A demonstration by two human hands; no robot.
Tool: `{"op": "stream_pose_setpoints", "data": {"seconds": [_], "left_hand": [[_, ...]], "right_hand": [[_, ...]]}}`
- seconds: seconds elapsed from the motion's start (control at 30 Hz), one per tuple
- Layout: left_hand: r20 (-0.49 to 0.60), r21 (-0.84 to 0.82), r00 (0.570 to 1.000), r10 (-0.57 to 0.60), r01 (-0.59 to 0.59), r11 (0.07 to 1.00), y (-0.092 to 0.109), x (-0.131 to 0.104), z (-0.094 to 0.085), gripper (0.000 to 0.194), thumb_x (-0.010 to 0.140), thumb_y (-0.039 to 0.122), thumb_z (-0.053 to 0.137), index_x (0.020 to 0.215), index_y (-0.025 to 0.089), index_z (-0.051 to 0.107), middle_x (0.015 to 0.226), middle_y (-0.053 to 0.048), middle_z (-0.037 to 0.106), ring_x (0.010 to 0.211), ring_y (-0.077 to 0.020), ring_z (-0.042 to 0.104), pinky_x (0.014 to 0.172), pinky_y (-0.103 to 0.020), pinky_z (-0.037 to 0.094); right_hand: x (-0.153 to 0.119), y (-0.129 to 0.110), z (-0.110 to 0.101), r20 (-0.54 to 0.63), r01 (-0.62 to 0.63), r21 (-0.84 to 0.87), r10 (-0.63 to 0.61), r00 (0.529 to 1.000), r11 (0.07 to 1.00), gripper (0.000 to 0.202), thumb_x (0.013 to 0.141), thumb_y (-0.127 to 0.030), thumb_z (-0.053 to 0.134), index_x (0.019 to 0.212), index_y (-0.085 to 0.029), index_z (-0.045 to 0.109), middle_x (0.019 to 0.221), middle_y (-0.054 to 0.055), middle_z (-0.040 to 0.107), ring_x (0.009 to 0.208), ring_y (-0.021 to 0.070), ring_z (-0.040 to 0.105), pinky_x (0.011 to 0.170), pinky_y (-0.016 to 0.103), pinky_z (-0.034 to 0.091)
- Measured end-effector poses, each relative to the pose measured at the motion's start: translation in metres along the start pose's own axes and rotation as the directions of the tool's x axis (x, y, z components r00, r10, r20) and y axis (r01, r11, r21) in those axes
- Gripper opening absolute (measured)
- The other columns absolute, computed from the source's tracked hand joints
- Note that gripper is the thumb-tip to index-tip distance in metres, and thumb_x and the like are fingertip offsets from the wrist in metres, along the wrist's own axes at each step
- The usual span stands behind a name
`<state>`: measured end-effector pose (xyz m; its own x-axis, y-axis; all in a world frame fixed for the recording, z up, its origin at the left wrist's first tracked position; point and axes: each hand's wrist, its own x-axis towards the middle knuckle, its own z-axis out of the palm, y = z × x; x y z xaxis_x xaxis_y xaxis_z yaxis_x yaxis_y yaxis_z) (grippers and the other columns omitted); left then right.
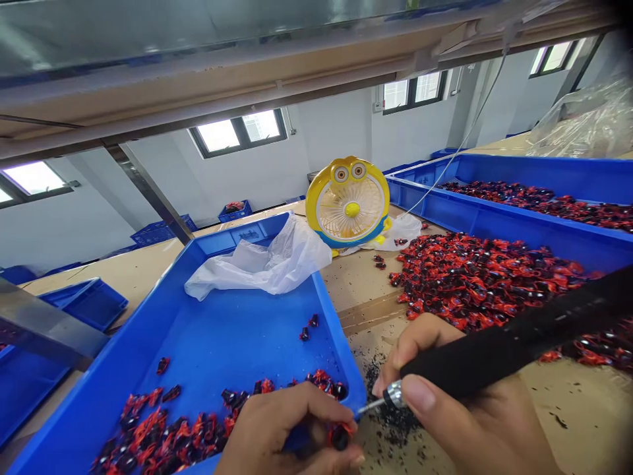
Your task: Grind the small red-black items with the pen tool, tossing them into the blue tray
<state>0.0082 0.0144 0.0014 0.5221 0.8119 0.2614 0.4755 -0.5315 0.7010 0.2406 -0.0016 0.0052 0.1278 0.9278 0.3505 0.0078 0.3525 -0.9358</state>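
A small red-and-black part (340, 435) is pinched in the grip of the left hand (291, 432), at the near corner of the blue tray (222, 336); a black-handled tool (504, 346) is clasped by the right hand (459, 402), its metal tip touching the part; dark shavings (390, 415) are scattered on the worktop (583, 409) beneath; a heap of like parts (475, 277) is seen to the right, near a yellow fan (349, 204).

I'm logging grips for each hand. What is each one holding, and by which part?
Right hand pinches the black tool near its metal tip. Left hand grips a small red-and-black part in its fingertips.
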Motion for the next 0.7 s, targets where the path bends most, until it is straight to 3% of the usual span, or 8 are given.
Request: {"op": "stream_pose_setpoints", "data": {"seconds": [0.3, 0.47, 0.57, 0.7], "left_hand": [[-0.121, -0.056, 0.992, 0.042, -0.049, 0.997, -0.001, -0.001, 0.011, 0.022, 0.080, 0.031, 0.098, 0.093, 0.027, 0.080, 0.074, 0.005, 0.081, 0.056, -0.0109, 0.073, 0.057, -0.015, 0.053], [-0.175, -0.085, 0.973, 0.152, -0.169, 0.982, -0.014, 0.002, 0.019, 0.019, 0.083, 0.032, 0.095, 0.093, 0.026, 0.081, 0.068, 0.004, 0.079, 0.051, -0.0116, 0.070, 0.052, -0.016, 0.051], [-0.146, -0.101, 0.978, 0.147, -0.163, 0.981, -0.018, 0.002, 0.020, 0.018, 0.084, 0.034, 0.094, 0.094, 0.026, 0.081, 0.070, 0.003, 0.081, 0.053, -0.0125, 0.072, 0.054, -0.016, 0.053], [-0.086, -0.138, 0.992, 0.089, -0.100, 0.985, -0.014, 0.001, 0.016, 0.020, 0.083, 0.036, 0.095, 0.091, 0.024, 0.082, 0.071, 0.001, 0.082, 0.055, -0.0130, 0.074, 0.057, -0.016, 0.055]], "right_hand": [[-0.004, -0.010, 0.006, -0.074, -0.052, 0.059, 0.056, 0.996, 0.997, 0.008, 0.085, -0.033, 0.072, 0.079, -0.030, 0.068, 0.050, -0.012, 0.051, 0.043, 0.0080, 0.041, 0.044, 0.022, 0.028], [-0.003, 0.008, -0.003, -0.007, 0.010, 0.034, -0.010, 1.000, 0.999, 0.007, 0.087, -0.033, 0.074, 0.082, -0.030, 0.071, 0.061, -0.008, 0.059, 0.052, 0.0112, 0.055, 0.051, 0.021, 0.045], [-0.001, 0.017, -0.005, 0.026, -0.019, 0.066, 0.017, 1.000, 0.998, 0.009, 0.091, -0.037, 0.074, 0.087, -0.030, 0.070, 0.066, -0.007, 0.061, 0.054, 0.0118, 0.058, 0.055, 0.022, 0.051], [-0.001, 0.017, 0.000, 0.022, -0.062, 0.116, 0.059, 0.998, 0.991, 0.012, 0.093, -0.039, 0.070, 0.088, -0.028, 0.065, 0.065, -0.008, 0.060, 0.054, 0.0117, 0.055, 0.054, 0.022, 0.049]]}}
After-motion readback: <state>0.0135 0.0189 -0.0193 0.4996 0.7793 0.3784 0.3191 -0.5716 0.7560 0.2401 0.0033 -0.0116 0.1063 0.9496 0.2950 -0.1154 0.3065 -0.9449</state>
